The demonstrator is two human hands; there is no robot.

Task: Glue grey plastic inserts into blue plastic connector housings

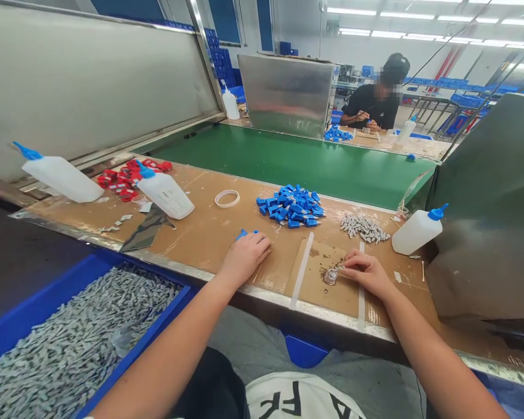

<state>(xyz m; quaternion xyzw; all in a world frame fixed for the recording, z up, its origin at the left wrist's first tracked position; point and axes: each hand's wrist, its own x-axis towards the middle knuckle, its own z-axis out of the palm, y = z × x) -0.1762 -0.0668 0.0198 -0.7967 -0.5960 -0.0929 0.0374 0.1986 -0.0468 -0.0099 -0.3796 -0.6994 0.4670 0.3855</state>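
My left hand rests on the brown bench top with its fingers bent over a blue piece, partly hidden. At the right, my right hand pinches a small grey piece above a small clear cup. That cup stands on a stained cardboard sheet taped at both sides. Beyond the hands lie a heap of blue parts and a smaller heap of grey pieces.
White bottles stand or lean at left and right. Red parts, a tape ring and a green belt lie beyond. A blue bin holds grey pieces. Another person works behind.
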